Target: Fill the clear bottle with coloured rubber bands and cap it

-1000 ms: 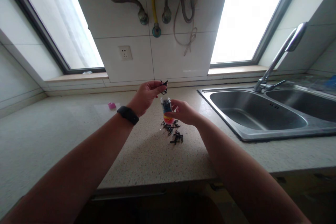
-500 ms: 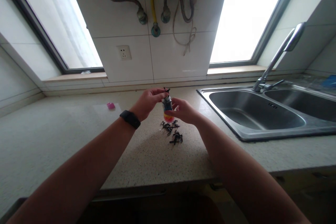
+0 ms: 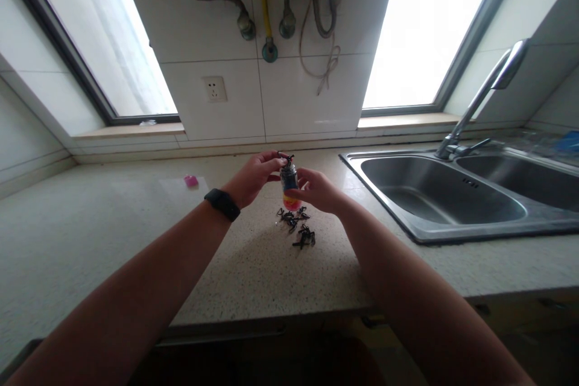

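My right hand (image 3: 319,189) is wrapped round a small clear jar (image 3: 290,184) with a dark blue, yellow and red body, held upright and uncapped over the counter. At its mouth, the thumb and fingers of my left hand (image 3: 260,175) pinch a small black twisted strip (image 3: 289,160), resembling a twist tie; its lower part is hidden by the fingers and rim. Just below the jar, several more black twisted strips (image 3: 289,219) lie in a loose heap. Closer to me is a second clump of black strips (image 3: 305,237).
A small pink object (image 3: 191,181) lies on the speckled counter (image 3: 235,277) to the left. On the right, a steel double sink (image 3: 434,190) with a tall faucet (image 3: 479,99) is set in. Behind stands a tiled wall with a socket (image 3: 214,88) and hoses.
My left hand has lowered slightly, bringing the black strip closer to the jar's mouth. My right hand keeps its hold on the jar, and the heaps look the same.
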`<state>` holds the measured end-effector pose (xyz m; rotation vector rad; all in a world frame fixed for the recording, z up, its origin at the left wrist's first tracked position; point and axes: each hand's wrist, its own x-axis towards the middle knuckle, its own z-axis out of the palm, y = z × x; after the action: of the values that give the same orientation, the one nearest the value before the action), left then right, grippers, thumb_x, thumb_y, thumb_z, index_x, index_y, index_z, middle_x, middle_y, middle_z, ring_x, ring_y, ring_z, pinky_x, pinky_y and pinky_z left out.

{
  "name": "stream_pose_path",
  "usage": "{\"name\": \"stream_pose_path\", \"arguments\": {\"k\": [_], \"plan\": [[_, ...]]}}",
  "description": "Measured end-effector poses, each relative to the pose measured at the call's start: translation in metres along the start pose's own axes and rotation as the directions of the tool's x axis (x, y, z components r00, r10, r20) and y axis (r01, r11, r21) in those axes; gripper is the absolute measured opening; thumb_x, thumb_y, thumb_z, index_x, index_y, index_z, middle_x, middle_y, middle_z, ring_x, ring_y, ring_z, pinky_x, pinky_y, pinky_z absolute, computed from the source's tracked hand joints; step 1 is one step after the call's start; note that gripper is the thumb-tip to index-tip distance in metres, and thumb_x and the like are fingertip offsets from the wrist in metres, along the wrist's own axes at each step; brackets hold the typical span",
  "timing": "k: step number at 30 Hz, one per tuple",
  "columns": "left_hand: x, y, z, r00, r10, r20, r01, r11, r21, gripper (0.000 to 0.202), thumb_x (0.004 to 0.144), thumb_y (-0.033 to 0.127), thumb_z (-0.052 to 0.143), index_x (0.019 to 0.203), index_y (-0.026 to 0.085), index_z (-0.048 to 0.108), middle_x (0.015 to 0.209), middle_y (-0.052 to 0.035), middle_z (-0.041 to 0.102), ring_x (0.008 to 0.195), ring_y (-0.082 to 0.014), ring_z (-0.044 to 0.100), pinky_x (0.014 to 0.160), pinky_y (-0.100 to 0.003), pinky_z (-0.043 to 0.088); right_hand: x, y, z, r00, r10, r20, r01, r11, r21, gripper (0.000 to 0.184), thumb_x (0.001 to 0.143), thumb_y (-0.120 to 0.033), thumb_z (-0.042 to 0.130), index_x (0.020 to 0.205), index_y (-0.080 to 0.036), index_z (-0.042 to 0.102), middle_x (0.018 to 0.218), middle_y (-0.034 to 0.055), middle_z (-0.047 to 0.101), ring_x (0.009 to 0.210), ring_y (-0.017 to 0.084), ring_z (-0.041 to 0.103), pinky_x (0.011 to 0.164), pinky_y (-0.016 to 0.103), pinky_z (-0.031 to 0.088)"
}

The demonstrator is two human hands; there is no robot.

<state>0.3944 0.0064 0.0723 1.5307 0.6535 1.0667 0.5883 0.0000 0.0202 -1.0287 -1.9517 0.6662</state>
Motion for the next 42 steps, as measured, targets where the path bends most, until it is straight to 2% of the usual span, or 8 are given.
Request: {"name": "stream_pose_path", "arguments": {"k": [10, 20, 25, 30, 33, 36, 39, 42], "plan": [[-0.001, -0.001, 0.002, 0.998, 0.054, -0.011, -0.052, 0.989, 0.136, 0.021, 0.09, 0.028, 0.058, 0.103, 0.016, 0.07, 0.107, -0.0096, 0.069, 0.092, -0.0173, 0.063, 0.085, -0.035, 0.051, 0.0, -0.002, 0.001, 1.0, 0.015, 0.001, -0.015, 1.0, -0.006, 0.037, 0.077, -0.043, 0.074, 0.1, -0.016, 0.065, 0.084, 0.0037, 0.062, 0.069, 0.013, 0.05, 0.061, 0.028, 0.04], [-0.004, -0.001, 0.0, 0.997, 0.061, 0.048, -0.072, 0.949, 0.307, 0.033, 0.094, 0.03, 0.046, 0.116, 0.018, 0.068, 0.116, -0.0109, 0.068, 0.101, -0.0202, 0.062, 0.083, -0.034, 0.049, 0.001, 0.007, 0.003, 1.0, -0.022, 0.013, 0.022, 1.0, 0.004, 0.036, 0.078, -0.044, 0.074, 0.098, -0.017, 0.065, 0.085, 0.0036, 0.062, 0.073, 0.014, 0.053, 0.063, 0.028, 0.042], [-0.007, 0.001, 0.003, 0.995, 0.089, 0.054, -0.101, 0.948, 0.3, 0.04, 0.099, 0.037, 0.037, 0.116, 0.018, 0.068, 0.12, -0.0121, 0.067, 0.109, -0.0225, 0.061, 0.085, -0.034, 0.049, 0.001, 0.008, 0.003, 1.0, -0.016, 0.02, 0.016, 1.0, -0.002, 0.036, 0.077, -0.043, 0.075, 0.099, -0.017, 0.065, 0.086, 0.0037, 0.063, 0.072, 0.014, 0.054, 0.063, 0.028, 0.042], [-0.004, -0.001, 0.002, 0.989, 0.141, 0.036, -0.145, 0.941, 0.306, 0.033, 0.096, 0.03, 0.041, 0.113, 0.017, 0.065, 0.12, -0.0113, 0.066, 0.106, -0.021, 0.061, 0.08, -0.032, 0.049, 0.001, 0.004, 0.002, 1.0, -0.008, 0.006, 0.008, 1.0, 0.0, 0.035, 0.078, -0.044, 0.074, 0.098, -0.016, 0.064, 0.085, 0.0038, 0.063, 0.072, 0.014, 0.053, 0.063, 0.029, 0.042], [-0.004, -0.002, -0.004, 0.961, 0.268, 0.062, -0.266, 0.85, 0.454, 0.026, 0.094, 0.026, 0.044, 0.108, 0.018, 0.065, 0.113, -0.0091, 0.066, 0.101, -0.0196, 0.06, 0.082, -0.032, 0.048, 0.001, 0.003, 0.002, 1.0, 0.003, -0.007, -0.003, 1.0, 0.009, 0.035, 0.077, -0.044, 0.074, 0.096, -0.016, 0.064, 0.084, 0.0038, 0.062, 0.071, 0.013, 0.052, 0.063, 0.029, 0.042], [-0.008, 0.0, -0.009, 0.908, 0.375, 0.188, -0.404, 0.659, 0.635, 0.022, 0.093, 0.023, 0.048, 0.109, 0.02, 0.062, 0.111, -0.0081, 0.064, 0.104, -0.0201, 0.057, 0.089, -0.035, 0.046, 0.001, 0.003, 0.002, 1.0, 0.002, -0.009, -0.002, 1.0, 0.012, 0.034, 0.077, -0.043, 0.074, 0.096, -0.016, 0.064, 0.083, 0.0033, 0.062, 0.07, 0.013, 0.052, 0.063, 0.028, 0.042], [-0.011, 0.004, -0.013, 0.864, 0.396, 0.311, -0.482, 0.473, 0.737, 0.021, 0.091, 0.022, 0.052, 0.11, 0.022, 0.062, 0.116, -0.0081, 0.062, 0.109, -0.0222, 0.054, 0.096, -0.039, 0.042, 0.0, 0.002, 0.001, 1.0, -0.009, -0.001, 0.009, 1.0, -0.005, 0.035, 0.077, -0.044, 0.074, 0.098, -0.017, 0.064, 0.082, 0.0026, 0.061, 0.071, 0.013, 0.052, 0.064, 0.028, 0.042], [-0.01, 0.008, -0.014, 0.859, 0.351, 0.372, -0.491, 0.362, 0.792, 0.02, 0.09, 0.026, 0.056, 0.108, 0.022, 0.065, 0.119, -0.0083, 0.061, 0.113, -0.0244, 0.051, 0.102, -0.043, 0.037, 0.0, 0.004, 0.001, 1.0, -0.019, -0.004, 0.019, 0.999, -0.026, 0.035, 0.077, -0.044, 0.074, 0.097, -0.017, 0.064, 0.081, 0.0022, 0.061, 0.07, 0.013, 0.052, 0.065, 0.028, 0.042]]}}
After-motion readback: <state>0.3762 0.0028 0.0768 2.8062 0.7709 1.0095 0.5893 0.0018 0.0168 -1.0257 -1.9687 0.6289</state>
